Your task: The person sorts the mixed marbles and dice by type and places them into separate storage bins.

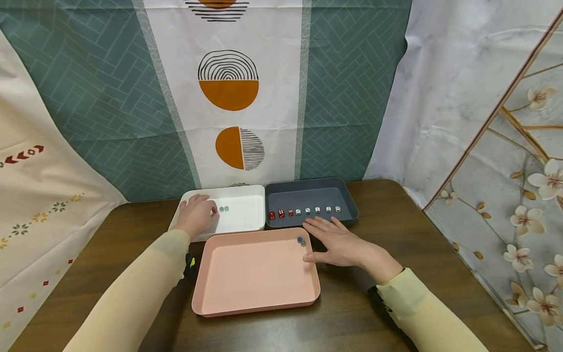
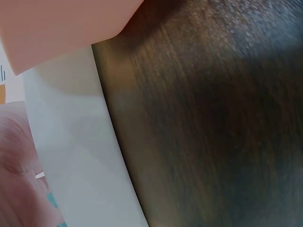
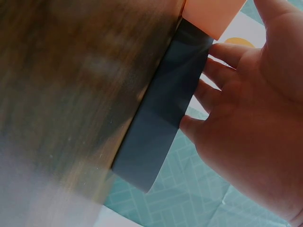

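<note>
My left hand (image 1: 198, 213) reaches into the left end of the white tray (image 1: 242, 224), its fingers bent down. Its fingertips are hidden, so whether they pinch anything does not show. Two small greenish glassy pieces (image 1: 224, 209) lie in that tray, just right of the hand. My right hand (image 1: 336, 242) is spread, palm down, over the right rim of the pink tray (image 1: 259, 274) and the front rim of the dark grey tray (image 1: 308, 190). Near its fingers, a blue glassy piece (image 1: 300, 239) and a greenish one sit in the pink tray's far right corner.
A row of red dice (image 1: 281, 213) and white dice (image 1: 317, 210) stands along the front of the dark grey tray. All three trays touch or nearly touch on a brown wooden table (image 1: 422, 274). Patterned cloths (image 1: 352, 98) hang behind and beside the table.
</note>
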Tool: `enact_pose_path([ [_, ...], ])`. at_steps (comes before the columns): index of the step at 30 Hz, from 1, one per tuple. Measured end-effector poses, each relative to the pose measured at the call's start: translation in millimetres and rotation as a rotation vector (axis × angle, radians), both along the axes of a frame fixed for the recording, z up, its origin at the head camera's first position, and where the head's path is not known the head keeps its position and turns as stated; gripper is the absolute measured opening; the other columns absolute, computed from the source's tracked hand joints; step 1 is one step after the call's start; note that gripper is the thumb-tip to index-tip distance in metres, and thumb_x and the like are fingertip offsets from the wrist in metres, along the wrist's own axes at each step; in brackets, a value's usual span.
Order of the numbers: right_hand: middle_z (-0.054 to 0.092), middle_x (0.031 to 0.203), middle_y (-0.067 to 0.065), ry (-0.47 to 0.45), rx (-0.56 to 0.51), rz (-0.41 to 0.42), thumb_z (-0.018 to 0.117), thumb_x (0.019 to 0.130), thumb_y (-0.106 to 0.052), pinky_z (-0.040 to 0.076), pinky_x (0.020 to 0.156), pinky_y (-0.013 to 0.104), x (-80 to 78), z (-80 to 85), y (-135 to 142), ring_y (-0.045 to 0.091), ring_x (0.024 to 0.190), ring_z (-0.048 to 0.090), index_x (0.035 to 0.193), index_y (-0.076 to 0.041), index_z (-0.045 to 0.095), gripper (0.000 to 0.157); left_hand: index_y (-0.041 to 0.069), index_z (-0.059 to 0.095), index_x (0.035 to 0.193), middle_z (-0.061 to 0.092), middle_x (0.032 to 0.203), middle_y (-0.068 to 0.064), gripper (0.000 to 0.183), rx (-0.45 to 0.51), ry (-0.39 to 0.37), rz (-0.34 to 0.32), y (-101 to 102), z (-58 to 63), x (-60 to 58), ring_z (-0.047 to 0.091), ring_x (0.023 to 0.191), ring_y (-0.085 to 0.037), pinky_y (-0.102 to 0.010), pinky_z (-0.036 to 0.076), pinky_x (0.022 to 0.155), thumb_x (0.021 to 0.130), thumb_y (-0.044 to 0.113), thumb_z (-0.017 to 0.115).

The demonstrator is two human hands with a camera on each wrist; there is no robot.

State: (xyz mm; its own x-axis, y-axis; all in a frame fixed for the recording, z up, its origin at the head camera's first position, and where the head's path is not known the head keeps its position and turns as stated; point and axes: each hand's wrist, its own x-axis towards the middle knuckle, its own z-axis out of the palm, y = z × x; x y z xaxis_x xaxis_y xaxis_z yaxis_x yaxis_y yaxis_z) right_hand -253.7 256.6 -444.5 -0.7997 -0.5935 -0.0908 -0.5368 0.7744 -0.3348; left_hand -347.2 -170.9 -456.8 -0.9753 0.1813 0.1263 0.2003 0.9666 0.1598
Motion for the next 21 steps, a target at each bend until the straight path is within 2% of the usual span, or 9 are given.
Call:
enact_pose_path([
  [6,0.027,0.181,0.012,0.002,0.004,0.001,0.066,0.104,-0.068,0.003,0.134,0.062,-0.9,-1.9,0,0.037,0.169,0.016,0.175,-0.011,0.032,0.097,0.008,0.079,0.103,0.055,0.158,-0.03,0.011,0.0,-0.001,0.001,-1,-0.3,-0.4,0.037,0.153,-0.054,-0.084,0.023,0.118,0.104,0.017,0.072],
  [12,0.027,0.181,0.014,-0.001,-0.01,0.005,0.064,0.104,-0.07,0.003,0.133,0.063,-2.1,-2.0,1,0.038,0.169,0.016,0.175,-0.01,0.032,0.099,0.008,0.079,0.102,0.055,0.157,-0.031,0.012,-0.01,0.026,-0.016,-1,3.8,4.2,0.038,0.151,-0.055,-0.084,0.024,0.117,0.104,0.016,0.07],
  [17,0.027,0.181,0.014,0.001,-0.056,0.025,0.06,0.102,-0.076,0.0,0.133,0.062,-2.2,-4.4,5,0.038,0.169,0.015,0.175,-0.01,0.032,0.103,0.007,0.08,0.108,0.054,0.158,-0.032,0.012,-0.021,0.048,-0.049,-1,9.3,10.6,0.04,0.15,-0.056,-0.084,0.024,0.118,0.104,0.016,0.072],
  [21,0.027,0.181,0.014,-0.002,-0.059,0.026,0.06,0.103,-0.076,0.0,0.133,0.062,-0.9,-2.4,4,0.039,0.169,0.015,0.175,-0.01,0.032,0.101,0.006,0.08,0.113,0.053,0.159,-0.031,0.014,-0.032,0.056,-0.063,0,14.8,14.9,0.039,0.151,-0.056,-0.084,0.024,0.118,0.104,0.015,0.075],
])
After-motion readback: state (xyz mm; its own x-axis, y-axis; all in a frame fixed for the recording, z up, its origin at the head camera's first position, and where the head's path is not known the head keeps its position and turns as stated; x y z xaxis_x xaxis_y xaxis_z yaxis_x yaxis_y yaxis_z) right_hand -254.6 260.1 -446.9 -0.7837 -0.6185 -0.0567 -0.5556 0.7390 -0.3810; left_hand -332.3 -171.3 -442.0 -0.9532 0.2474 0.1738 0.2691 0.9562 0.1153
